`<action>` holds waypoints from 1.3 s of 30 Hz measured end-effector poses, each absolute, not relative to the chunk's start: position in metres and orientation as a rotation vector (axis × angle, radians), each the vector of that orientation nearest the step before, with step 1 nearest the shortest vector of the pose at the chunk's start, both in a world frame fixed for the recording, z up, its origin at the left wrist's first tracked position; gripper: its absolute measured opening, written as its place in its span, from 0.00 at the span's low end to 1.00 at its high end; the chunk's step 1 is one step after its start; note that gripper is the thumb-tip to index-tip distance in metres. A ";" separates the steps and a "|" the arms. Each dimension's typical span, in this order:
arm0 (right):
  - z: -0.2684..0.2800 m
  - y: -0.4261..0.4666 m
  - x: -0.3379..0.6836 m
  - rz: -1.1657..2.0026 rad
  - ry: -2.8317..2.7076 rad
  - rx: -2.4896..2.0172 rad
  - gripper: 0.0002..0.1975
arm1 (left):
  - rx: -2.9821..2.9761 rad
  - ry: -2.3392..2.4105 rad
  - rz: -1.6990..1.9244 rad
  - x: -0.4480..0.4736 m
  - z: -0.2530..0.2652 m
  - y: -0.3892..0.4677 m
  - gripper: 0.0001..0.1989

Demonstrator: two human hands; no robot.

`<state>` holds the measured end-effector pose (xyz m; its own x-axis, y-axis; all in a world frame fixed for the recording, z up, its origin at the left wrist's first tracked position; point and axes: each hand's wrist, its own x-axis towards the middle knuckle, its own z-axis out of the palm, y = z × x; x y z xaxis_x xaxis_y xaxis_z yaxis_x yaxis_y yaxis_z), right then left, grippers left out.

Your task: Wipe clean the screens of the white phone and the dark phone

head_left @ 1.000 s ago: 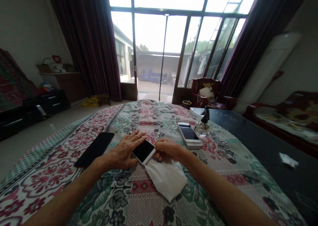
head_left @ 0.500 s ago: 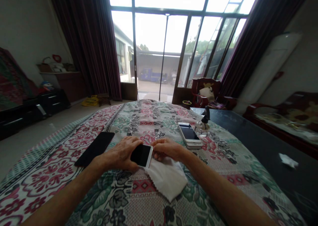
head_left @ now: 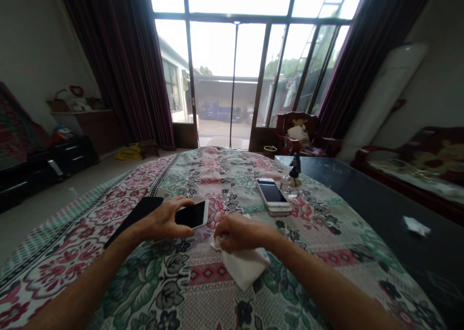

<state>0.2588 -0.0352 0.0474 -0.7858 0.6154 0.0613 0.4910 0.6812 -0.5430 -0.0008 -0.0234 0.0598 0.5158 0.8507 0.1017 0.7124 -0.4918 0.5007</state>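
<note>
A white-edged smartphone [head_left: 192, 215] with a dark screen is held by my left hand [head_left: 167, 220], thumb and fingers on its opposite long edges. My right hand [head_left: 241, 231] is closed on a pale cloth [head_left: 243, 267], whose zigzag-edged end spreads over the tablecloth. Its fingertips are apart from the phone and partly hidden behind the hand. Left of my left hand lies a flat black rectangular slab [head_left: 135, 216], partly covered by the wrist. Beyond my right hand, a white phone [head_left: 272, 193] rests on top of a small stack.
The flowered tablecloth [head_left: 206, 301] covers the table. A small black figurine [head_left: 295, 168] on a clear base stands behind the phone stack. At the right, a dark tabletop [head_left: 384, 223] carries a crumpled white tissue [head_left: 416, 226]. A wooden armchair [head_left: 297, 129] stands beyond.
My left hand has moved left with the phone, away from my right hand. The right hand has come slightly down and closer, bunching the cloth. The view has shifted slightly.
</note>
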 end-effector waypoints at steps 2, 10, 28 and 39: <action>0.041 -0.024 0.260 0.810 -2.440 -0.929 0.10 | 2.352 1.265 0.492 -0.001 0.062 -0.023 0.29; 0.042 -0.011 0.249 0.815 -1.705 -0.982 0.06 | 2.328 1.211 0.514 0.006 0.063 -0.026 0.28; 0.046 -0.042 0.227 0.765 -1.678 -0.796 0.06 | 2.171 1.124 0.666 0.003 0.061 -0.023 0.27; 0.045 -0.039 0.232 0.777 -1.643 -0.852 0.08 | 2.157 1.107 0.680 0.010 0.062 -0.026 0.26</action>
<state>0.2321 -0.0385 0.0450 -0.1666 0.8451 0.5080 0.1439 0.5306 -0.8353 0.0099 -0.0256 0.0617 0.5177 0.8399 0.1626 0.5245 -0.4618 0.7154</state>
